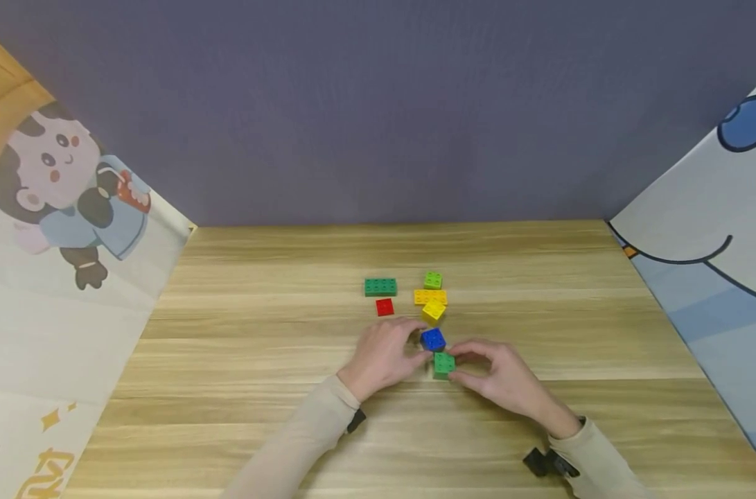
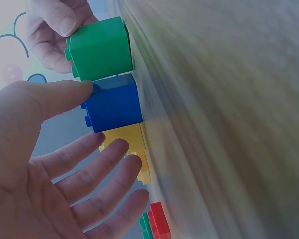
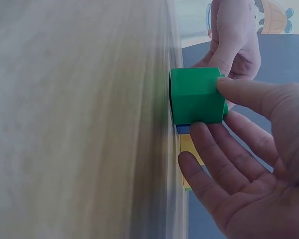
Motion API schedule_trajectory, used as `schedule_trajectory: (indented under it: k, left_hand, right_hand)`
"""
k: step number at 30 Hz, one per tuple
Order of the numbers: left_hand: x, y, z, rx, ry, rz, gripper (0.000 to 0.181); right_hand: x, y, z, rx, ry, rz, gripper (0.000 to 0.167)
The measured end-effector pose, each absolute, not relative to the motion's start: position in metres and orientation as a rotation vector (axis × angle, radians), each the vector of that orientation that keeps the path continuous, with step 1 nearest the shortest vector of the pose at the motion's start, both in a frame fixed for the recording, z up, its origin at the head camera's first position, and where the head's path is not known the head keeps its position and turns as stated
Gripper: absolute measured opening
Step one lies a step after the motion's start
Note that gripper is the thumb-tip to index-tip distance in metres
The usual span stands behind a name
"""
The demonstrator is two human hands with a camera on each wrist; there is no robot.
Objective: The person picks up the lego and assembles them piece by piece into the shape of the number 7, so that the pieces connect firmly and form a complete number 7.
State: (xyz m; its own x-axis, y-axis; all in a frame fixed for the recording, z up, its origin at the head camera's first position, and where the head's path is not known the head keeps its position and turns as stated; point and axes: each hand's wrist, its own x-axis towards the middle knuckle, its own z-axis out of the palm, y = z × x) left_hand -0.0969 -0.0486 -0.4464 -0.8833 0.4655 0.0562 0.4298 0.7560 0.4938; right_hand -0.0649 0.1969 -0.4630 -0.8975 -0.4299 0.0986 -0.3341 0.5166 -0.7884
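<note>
My left hand (image 1: pixel 384 352) holds a blue toy building brick (image 1: pixel 433 339) between thumb and index finger, with the other fingers spread in the left wrist view. Just in front of it, on the near side, is a green square brick (image 1: pixel 443 365), which my right hand (image 1: pixel 505 378) pinches by thumb and fingertips. The green brick (image 2: pixel 102 49) and blue brick (image 2: pixel 114 103) stand close together on the wooden table; whether they touch, I cannot tell. Beyond the blue brick, a yellow square brick (image 1: pixel 434 312) sits turned at an angle.
Behind the yellow square brick lie a long yellow-orange brick (image 1: pixel 430 296) and a lime green brick (image 1: pixel 433 280). To their left are a long dark green brick (image 1: pixel 380 287) and a flat red brick (image 1: pixel 384 307). A grey-blue panel (image 1: pixel 390 125) borders the table's (image 1: pixel 240 333) far edge.
</note>
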Motion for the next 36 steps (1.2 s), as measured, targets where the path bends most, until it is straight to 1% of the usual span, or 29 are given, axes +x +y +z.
schedule_trajectory:
  k: [16, 23, 36]
  left_hand:
    - [-0.099, -0.044, -0.45, 0.768, 2.877, 0.796, 0.038]
    - [-0.099, -0.046, -0.448, 0.765, 2.862, 0.794, 0.038]
    - [-0.101, -0.047, -0.449, 0.778, 2.845, 0.779, 0.038]
  right_hand:
    - [-0.065, 0.203, -0.465, -0.656, 2.653, -1.314, 0.031]
    - [-0.065, 0.206, -0.464, -0.671, 2.675, -1.303, 0.03]
    - [-0.067, 0.213, -0.456, -0.592, 2.715, -1.23, 0.035]
